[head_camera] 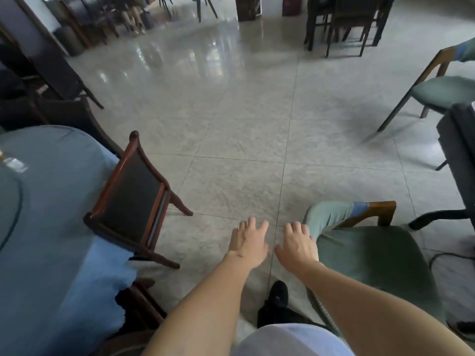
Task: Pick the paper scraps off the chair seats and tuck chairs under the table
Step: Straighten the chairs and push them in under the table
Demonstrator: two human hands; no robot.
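Observation:
My left hand [250, 241] and my right hand [298, 244] are stretched out side by side over the tiled floor, palms down, fingers spread, holding nothing. My right hand sits at the left edge of a green padded chair [377, 258] with a wooden frame, which stands away from the table. A dark wooden chair [133, 199] is pushed against the round table with its blue cloth [51, 201] on the left. No paper scrap shows on the green seat.
Another green chair [437, 91] stands at the right edge, beside a dark office chair [460, 155]. More dark chairs [64, 109] ring the table on the far left. Dark tables and chairs [347, 19] stand at the back. Open floor lies ahead.

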